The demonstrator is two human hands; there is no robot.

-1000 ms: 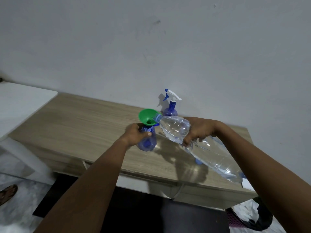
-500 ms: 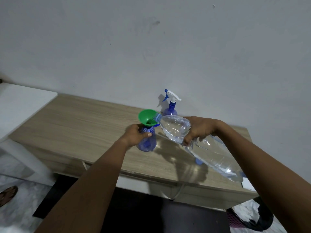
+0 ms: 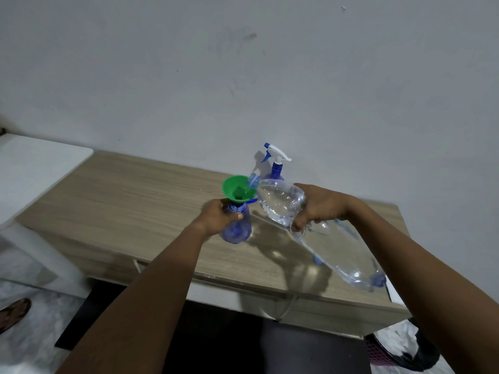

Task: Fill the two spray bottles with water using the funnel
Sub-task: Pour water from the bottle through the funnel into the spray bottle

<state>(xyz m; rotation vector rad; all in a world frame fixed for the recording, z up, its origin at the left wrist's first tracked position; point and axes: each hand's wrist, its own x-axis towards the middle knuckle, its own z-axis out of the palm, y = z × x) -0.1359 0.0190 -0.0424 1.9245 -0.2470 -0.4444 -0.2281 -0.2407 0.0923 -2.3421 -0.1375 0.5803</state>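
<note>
Near spray bottle (image 3: 237, 229), gripped by my left hand (image 3: 220, 218), carries the one funnel (image 3: 237, 191); far spray bottle (image 3: 276, 168), 1 o'clock, half hidden behind water bottle (image 3: 280, 202) gripped by my right hand (image 3: 321, 207).

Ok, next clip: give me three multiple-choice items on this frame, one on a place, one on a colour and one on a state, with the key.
1. Where does the funnel sit?
A) In the neck of the front spray bottle
B) Lying loose on its side
C) Held up in the air, in no bottle

2. What colour is the funnel?
A) Red
B) Green
C) White

3. How is the large clear water bottle positioned?
A) Standing upright, unheld
B) Tilted, with its mouth at the funnel's rim
C) Lying flat, unheld

Key:
1 A: its spout goes down into that bottle's neck, with the bottle in the grip of the left hand.
2 B: the bowl is plainly green.
3 B: the right hand holds it slanted, with its mouth at the funnel's edge.
</note>
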